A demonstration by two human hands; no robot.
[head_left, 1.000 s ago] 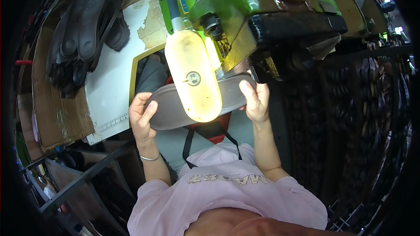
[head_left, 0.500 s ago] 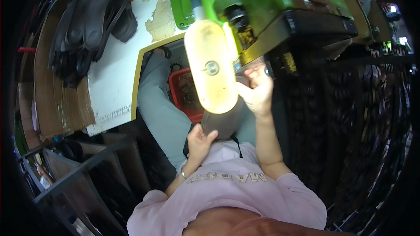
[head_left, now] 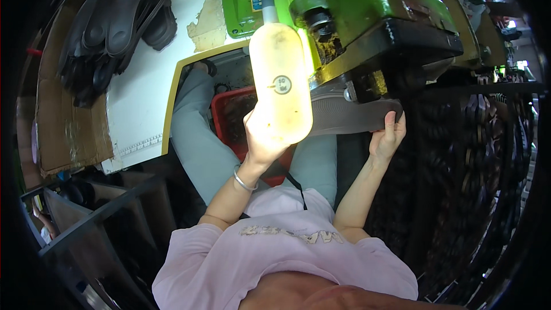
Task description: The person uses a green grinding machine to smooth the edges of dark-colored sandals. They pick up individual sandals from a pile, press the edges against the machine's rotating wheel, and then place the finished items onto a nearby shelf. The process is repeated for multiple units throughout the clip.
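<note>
A dark grey shoe sole [head_left: 350, 116] with a ribbed upper area lies crosswise under the head of a green machine [head_left: 379, 0]. My right hand [head_left: 388, 136] pinches its right end, thumb on top. At the other end, my left hand [head_left: 261, 140] is curled at the sole's level; the lamp hides most of its fingers and that end of the sole. This lit, oblong yellow lamp [head_left: 281, 80] hangs between my eyes and the work. Just above the sole's far edge sits a small metal roller [head_left: 349, 93] below the machine's black housing [head_left: 396, 43].
A red bin [head_left: 227, 116] stands between my knees. At left, several dark soles [head_left: 120, 20] are piled in a cardboard box [head_left: 77, 143] beside the white, yellow-edged tabletop [head_left: 138, 115]. Racks of dark items [head_left: 470, 155] line the right; a divided shelf [head_left: 106, 212] is at lower left.
The sole has swung from pointing toward my body to lying crosswise. My right hand has moved right and down to its right end; my left hand has risen behind the lamp.
</note>
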